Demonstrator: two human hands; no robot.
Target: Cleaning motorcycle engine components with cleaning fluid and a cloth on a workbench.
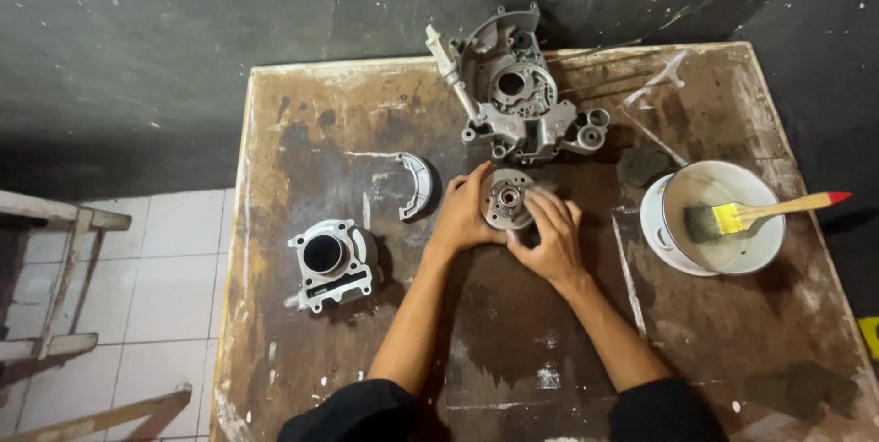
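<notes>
A round grey metal engine part [506, 196] with a hub in its middle rests on the brown wooden table [366, 378], near the centre. My left hand [465, 213] cups its left side. Over its right and lower rim lie the fingers of my right hand [552, 237]. Both hands grip the part together. Just beyond it stands a large grey metal crankcase half [517, 94], at the table's far edge.
An engine cylinder block [331, 261] sits at the left of the table. A curved brake shoe [417, 184] lies between it and my hands. At the right stands a white bowl [732, 254] with a wooden-handled paintbrush [751, 215] across it. White floor tiles [174, 295] show at left.
</notes>
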